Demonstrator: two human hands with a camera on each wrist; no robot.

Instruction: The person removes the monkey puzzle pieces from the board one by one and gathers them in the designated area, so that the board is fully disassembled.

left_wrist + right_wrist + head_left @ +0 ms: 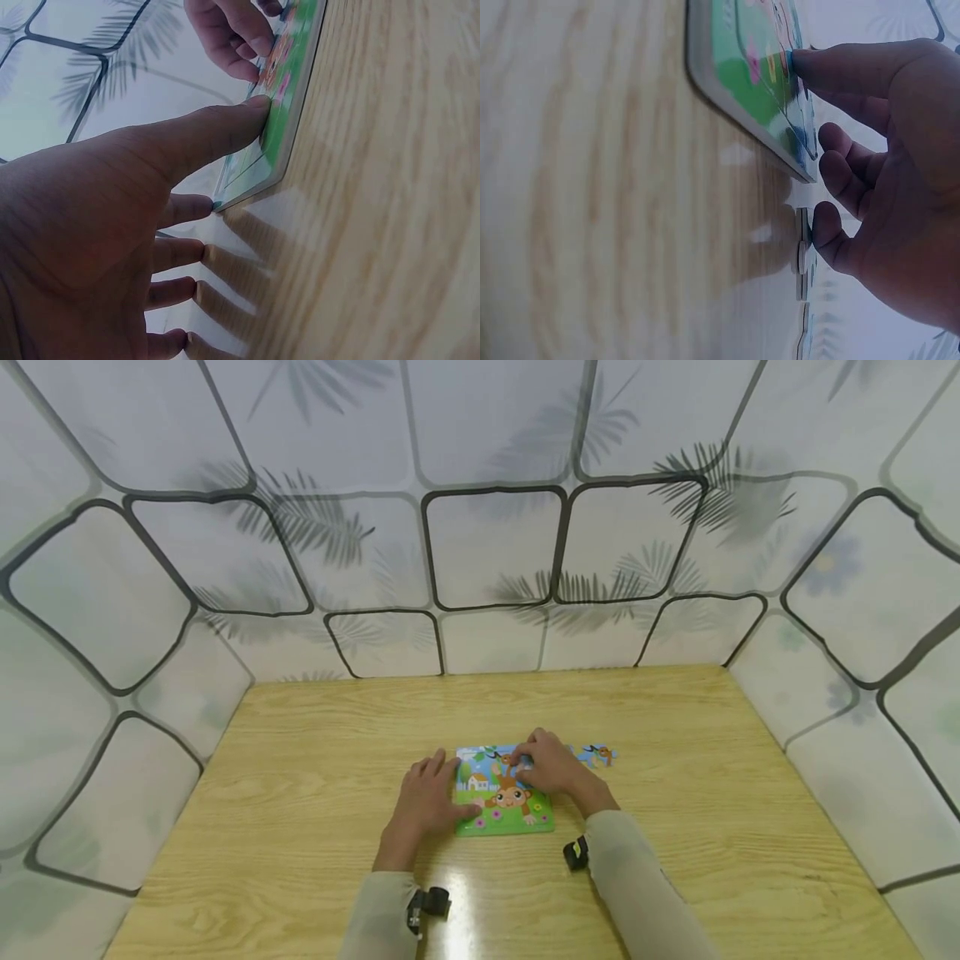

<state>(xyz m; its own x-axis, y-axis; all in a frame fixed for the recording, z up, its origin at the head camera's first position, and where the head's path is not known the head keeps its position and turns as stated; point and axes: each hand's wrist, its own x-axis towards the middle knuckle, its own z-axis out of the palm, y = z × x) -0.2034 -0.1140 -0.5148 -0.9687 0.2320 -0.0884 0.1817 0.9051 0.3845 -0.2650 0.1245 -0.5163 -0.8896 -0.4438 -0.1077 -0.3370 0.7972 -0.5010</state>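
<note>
A jigsaw puzzle board [504, 824] with a monkey, a small house and flowers lies flat on the wooden table. My left hand [429, 797] is at its left side, thumb laid on the board's face and fingers extended along the edge. In the left wrist view, those fingertips [196, 291] touch down beside the board. Over the upper right part, my right hand [551, 764] pinches a small puzzle piece [788, 61] between thumb and index finger, at the board's surface. The fingers hide most of that piece. The other right fingers are loosely bent.
Loose puzzle pieces [598, 755] with blue and brown print lie right of the board, partly behind the right hand. The wooden table [300, 793] meets patterned fabric walls [491, 552] at the back and both sides.
</note>
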